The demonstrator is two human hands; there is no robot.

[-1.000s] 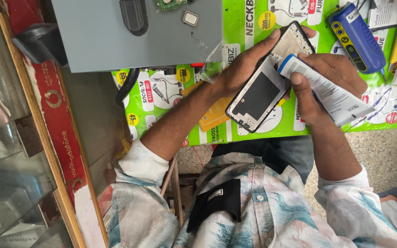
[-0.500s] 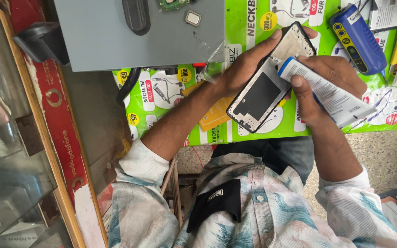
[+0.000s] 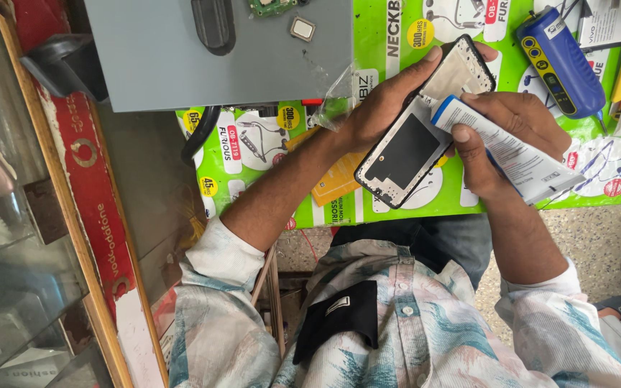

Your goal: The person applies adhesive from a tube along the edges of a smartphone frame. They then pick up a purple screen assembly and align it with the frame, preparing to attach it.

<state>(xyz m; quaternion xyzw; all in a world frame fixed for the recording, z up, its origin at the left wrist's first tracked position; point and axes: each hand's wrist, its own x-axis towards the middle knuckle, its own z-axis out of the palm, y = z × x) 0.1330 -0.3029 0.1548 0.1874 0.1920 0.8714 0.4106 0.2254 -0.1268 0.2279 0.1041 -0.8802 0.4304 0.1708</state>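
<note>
Phone frame, a dark rectangular shell with its inside facing up, sits tilted in the upper middle of the frame, above the green printed sheets that cover the surface. The left hand wraps it from the far edge, its grip closed around the shell's long side, thumb by the top corner. The right hand is closed around a white squeeze tube with a blue cap end, whose nozzle touches the upper part of the shell. Judging from that contact, the step in hand is laying adhesive along the shell; the next move seems to call for a steady, light squeeze and a slow run along the edge. As for containers, only the tube counts, and its contents cannot be seen. A grey mat in the upper left carries small parts; a blue tool lies upper right.
</note>
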